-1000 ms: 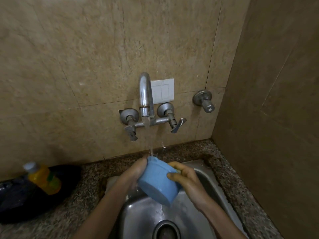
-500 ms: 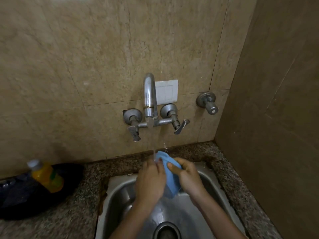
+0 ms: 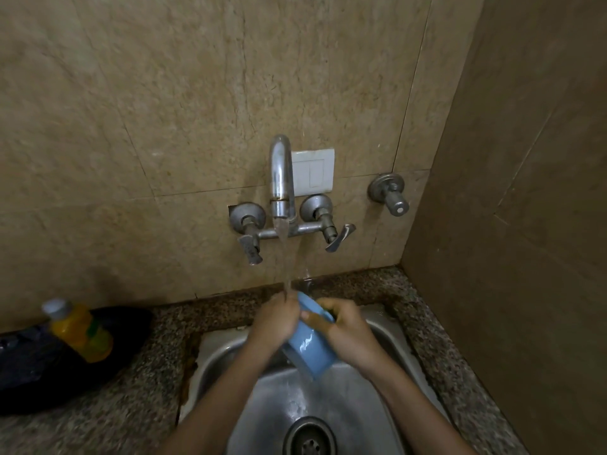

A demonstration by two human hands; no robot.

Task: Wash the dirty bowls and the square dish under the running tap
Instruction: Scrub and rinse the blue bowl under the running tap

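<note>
While water (image 3: 285,257) from the curved chrome tap (image 3: 281,178) strikes its upper rim, the glossy blue bowl (image 3: 310,346) tilts on edge over the far half of the steel sink (image 3: 230,353). The left hand (image 3: 276,323) curls round its left rim; the right hand (image 3: 345,330) grips its right wall, thumb pressed on the smooth side.

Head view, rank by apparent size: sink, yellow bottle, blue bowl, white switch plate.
1. sink, largest even though the frame edge cuts it off
2-3. yellow bottle and blue bowl: about alike. The bowl is partly covered, so they are not ranked.
4. white switch plate
</note>
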